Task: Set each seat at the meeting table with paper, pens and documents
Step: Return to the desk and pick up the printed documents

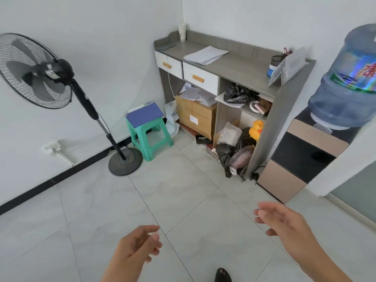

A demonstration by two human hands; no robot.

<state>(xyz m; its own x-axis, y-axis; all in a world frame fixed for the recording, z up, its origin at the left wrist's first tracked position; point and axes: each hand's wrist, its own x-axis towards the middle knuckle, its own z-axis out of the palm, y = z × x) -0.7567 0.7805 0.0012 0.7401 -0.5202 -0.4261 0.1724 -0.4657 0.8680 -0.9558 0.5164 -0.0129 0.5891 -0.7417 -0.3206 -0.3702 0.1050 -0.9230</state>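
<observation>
Both hands empty over bare floor tile: left hand (138,244) loosely curled, right hand (282,222) spread wide, fingers apart. Paper stack (205,54) lying flat on the grey bench (240,64), mid-top, well apart from both hands. Mesh pen cup (276,63) at bench right end, beside a tilted folder (289,66). Around: standing fan (38,72) left, green stool (150,133) with a blue book on top, water dispenser (305,155) right with its bottle (348,82). Cardboard box (195,117) and black bags stuffed under the bench.
</observation>
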